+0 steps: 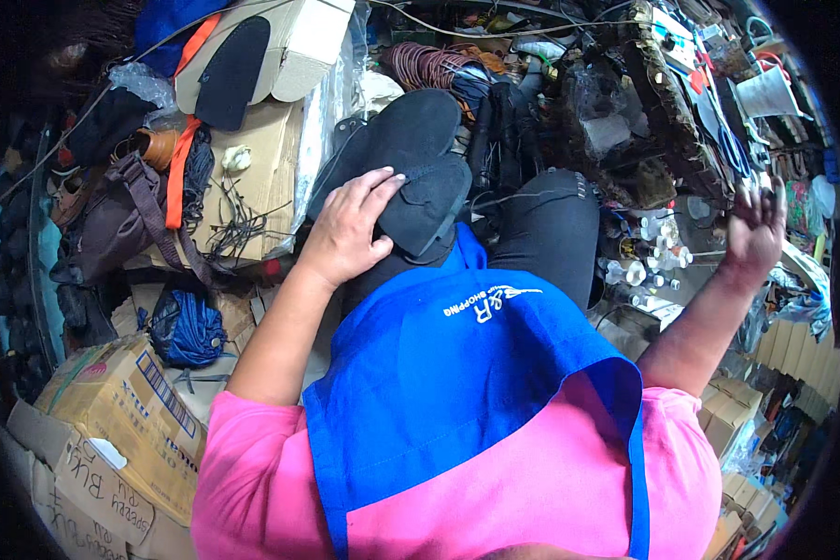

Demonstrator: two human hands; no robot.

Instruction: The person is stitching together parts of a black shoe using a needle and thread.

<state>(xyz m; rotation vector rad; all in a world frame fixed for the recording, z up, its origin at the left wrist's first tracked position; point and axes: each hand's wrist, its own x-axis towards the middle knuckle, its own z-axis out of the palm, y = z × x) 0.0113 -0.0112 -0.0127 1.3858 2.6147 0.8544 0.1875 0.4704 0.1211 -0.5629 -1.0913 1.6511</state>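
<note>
Black, flat, sole-shaped pieces (429,196) lie overlapped on my lap, over the left thigh. On their left side rests my left hand (355,224), fingers laid out over the dark surface and thumb apart, so it is open. How the pieces are joined, if at all, I cannot make out. My right hand (756,229) is stretched far out to the right, beside a cluttered shelf of tools. Its fingers look extended and apart, and I see nothing held in them. A blue apron (457,345) covers my front and the top of my lap.
Left, a cardboard sheet (261,177) bears a black sole shape (233,75) and black cords. A purple-brown bag (126,219), a blue bag (187,327) and a carton (126,411) stand nearby. Small bottles (639,257) and a white cup (765,93) are at right.
</note>
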